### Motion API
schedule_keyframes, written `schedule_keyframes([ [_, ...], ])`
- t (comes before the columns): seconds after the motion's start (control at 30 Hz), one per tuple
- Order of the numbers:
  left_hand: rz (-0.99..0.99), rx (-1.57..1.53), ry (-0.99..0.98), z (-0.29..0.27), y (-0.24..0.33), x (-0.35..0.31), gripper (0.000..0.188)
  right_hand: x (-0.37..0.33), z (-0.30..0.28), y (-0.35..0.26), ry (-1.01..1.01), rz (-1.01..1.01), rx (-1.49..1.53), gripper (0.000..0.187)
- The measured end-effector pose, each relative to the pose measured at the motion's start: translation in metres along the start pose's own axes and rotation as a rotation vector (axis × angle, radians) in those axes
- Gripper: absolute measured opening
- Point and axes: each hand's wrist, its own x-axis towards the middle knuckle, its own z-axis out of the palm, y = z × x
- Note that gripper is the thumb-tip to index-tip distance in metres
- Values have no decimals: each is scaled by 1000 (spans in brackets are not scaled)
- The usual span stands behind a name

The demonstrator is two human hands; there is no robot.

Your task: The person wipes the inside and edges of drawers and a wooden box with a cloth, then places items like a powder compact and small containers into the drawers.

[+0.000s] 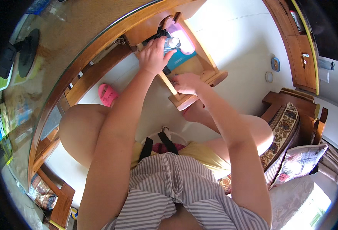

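A wooden drawer (184,102) is pulled out from the desk in front of me. My left hand (153,55) is closed around a small clear-and-blue bottle (171,43) with a whitish top, over the drawer's left side. My right hand (188,83) is inside the drawer near its front panel, with its fingers curled. Whatever those fingers hold is mostly hidden. In the drawer lie a pink-rimmed white case (185,39) and a flat blue item (182,60). Some black things (153,36) sit at its far left, partly behind my left hand.
The glass-topped wooden desk (81,23) curves along the left, with a black round stand (29,53) on it. A pink slipper (107,94) is on my left foot. At the right stand a wooden cabinet (301,65) and a cushioned wooden seat (282,132).
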Motion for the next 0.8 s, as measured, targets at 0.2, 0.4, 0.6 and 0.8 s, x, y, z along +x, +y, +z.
schedule_keyframes([
  [0.2,43,12,33,2,0,1,48,-15,-28,32,215,-199,320,32],
  [0.4,29,18,15,1,3,-1,50,-13,-32,27,233,242,-500,23],
  [0.6,28,-2,43,0,1,0,47,8,9,12,206,158,-277,28],
  [0.8,10,4,6,1,5,1,47,18,10,5,-65,54,-79,39],
])
